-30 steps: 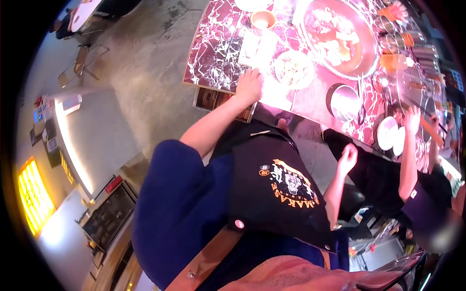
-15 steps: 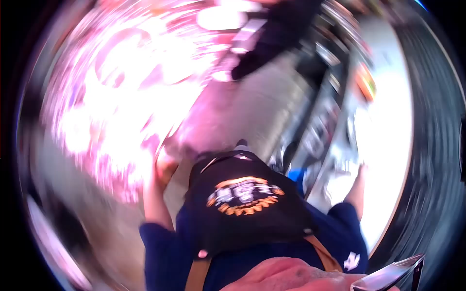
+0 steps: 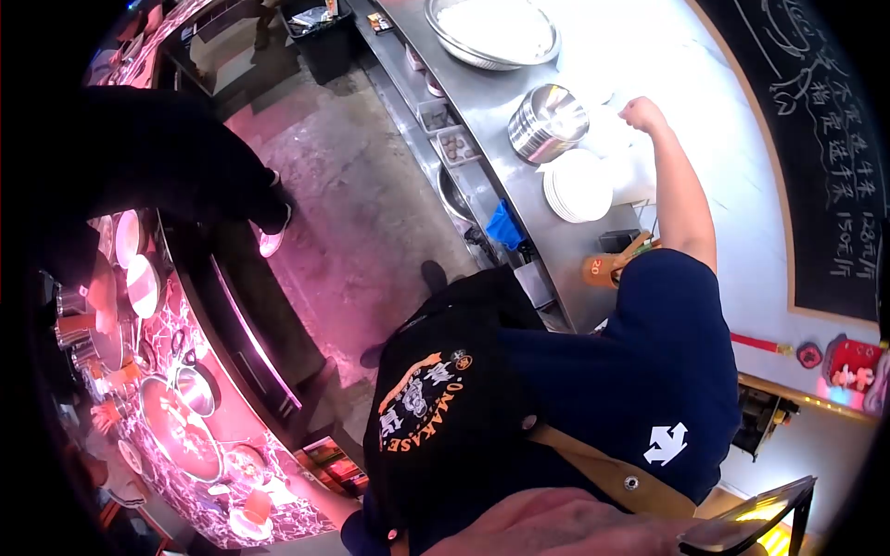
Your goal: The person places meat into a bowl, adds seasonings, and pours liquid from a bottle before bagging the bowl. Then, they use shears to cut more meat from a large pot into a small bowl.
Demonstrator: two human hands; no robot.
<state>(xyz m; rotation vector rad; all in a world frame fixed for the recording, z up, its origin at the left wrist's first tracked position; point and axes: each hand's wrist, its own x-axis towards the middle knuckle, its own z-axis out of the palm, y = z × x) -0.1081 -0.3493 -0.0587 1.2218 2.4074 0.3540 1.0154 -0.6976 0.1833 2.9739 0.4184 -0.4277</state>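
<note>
My right hand [image 3: 642,115] reaches over the steel counter by the white wall, fingers curled in. What they hold, if anything, is lost in glare. Left of that hand stands a stack of round stainless steel containers [image 3: 542,130], and a pile of white plates [image 3: 577,187] sits nearer to me. My left hand [image 3: 298,482] is low by the edge of the pink-lit marbled counter [image 3: 306,524], close to a small box with dark and red contents [image 3: 336,466]; its fingers are too indistinct to read.
A large oval tray [image 3: 491,37] stands farther along the steel counter. An orange container marked 20 [image 3: 601,270] is near my right elbow. A person in dark clothes [image 3: 176,148] stands at left. Pans [image 3: 193,389] and dishes cover the pink-lit counter. A black bin [image 3: 320,42] is beyond.
My view has swung to the right and is sharp now instead of blurred. My right arm has come up over the steel counter, among the containers and plates.
</note>
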